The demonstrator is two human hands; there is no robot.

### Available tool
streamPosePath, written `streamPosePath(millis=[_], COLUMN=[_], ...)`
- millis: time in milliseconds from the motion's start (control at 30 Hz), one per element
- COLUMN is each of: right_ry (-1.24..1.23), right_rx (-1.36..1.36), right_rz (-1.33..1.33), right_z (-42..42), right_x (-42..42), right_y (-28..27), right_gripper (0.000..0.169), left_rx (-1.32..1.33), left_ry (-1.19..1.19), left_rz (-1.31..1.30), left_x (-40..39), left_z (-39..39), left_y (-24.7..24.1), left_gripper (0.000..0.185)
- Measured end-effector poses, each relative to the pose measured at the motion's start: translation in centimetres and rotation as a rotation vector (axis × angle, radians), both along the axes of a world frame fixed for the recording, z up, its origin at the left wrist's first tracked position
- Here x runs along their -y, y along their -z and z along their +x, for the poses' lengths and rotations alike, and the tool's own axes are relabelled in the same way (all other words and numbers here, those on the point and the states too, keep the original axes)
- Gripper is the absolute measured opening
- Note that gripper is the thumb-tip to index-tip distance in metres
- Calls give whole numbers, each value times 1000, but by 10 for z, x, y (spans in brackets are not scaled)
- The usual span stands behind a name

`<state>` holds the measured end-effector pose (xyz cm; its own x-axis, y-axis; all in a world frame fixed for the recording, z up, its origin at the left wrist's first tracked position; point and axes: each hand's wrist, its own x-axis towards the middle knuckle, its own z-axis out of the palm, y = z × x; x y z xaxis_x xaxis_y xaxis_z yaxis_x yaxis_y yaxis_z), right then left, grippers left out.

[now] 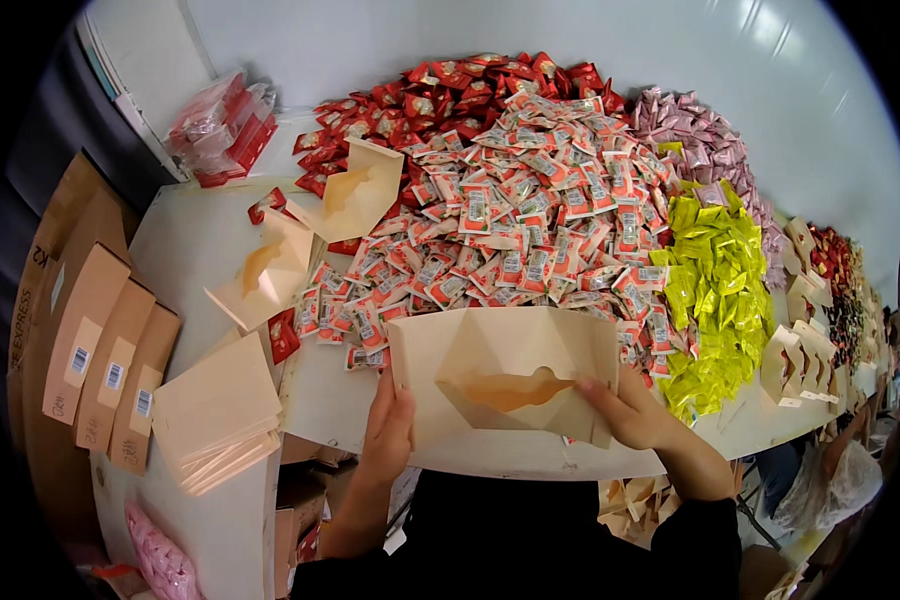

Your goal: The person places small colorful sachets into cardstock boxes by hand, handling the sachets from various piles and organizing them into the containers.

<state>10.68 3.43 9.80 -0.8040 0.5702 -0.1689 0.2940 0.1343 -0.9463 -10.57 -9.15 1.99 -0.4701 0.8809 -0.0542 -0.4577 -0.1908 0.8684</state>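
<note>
Between my two hands is a cream paperboard box (502,337) with a ragged-edged opening in its folded front. My left hand (390,424) grips its left side, the thumb pointing up along the edge. On the right side my right hand (630,412) holds it, with the thumb near the opening. Just beyond the box spreads a heap of small red-and-white printed sachets (525,225). Two similar folded boxes stand to the left, one nearer (270,270) and one farther back (360,191). A stack of flat paperboard blanks (217,412) lies left of my left hand.
Red packets (450,86) are piled at the back, yellow packets (712,300) and pink packets (697,135) at the right. Several brown cartons (105,352) line the left edge. More paperboard boxes (799,364) stand far right. A pink bag (161,551) lies lower left.
</note>
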Motion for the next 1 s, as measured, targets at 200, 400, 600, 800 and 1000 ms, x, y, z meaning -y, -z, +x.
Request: streamPosePath(millis=[200,400,600,800,1000], right_ry=[-120,-554,-496,-148,-201], right_rx=[132,114,344,21,85], right_rz=[242,353,578,590,698], right_z=[-12,-32,-64,-98,-134], right_x=[-5,-39,-51,-81,-86], right_y=[0,-18,-36,-33,-24], right_gripper=[48,34,22,23,17], left_rx=[-424,171,-830,-537,-1003], left_ry=[370,896,856,669,569], left_rz=[-350,182,-91,-46,-202], left_x=[8,-23,-63,-83,-84], left_z=[-17,-50,-49,-64,-70], left_y=[2,-27,-27,-43,-35], left_gripper=[52,80,100,102,104])
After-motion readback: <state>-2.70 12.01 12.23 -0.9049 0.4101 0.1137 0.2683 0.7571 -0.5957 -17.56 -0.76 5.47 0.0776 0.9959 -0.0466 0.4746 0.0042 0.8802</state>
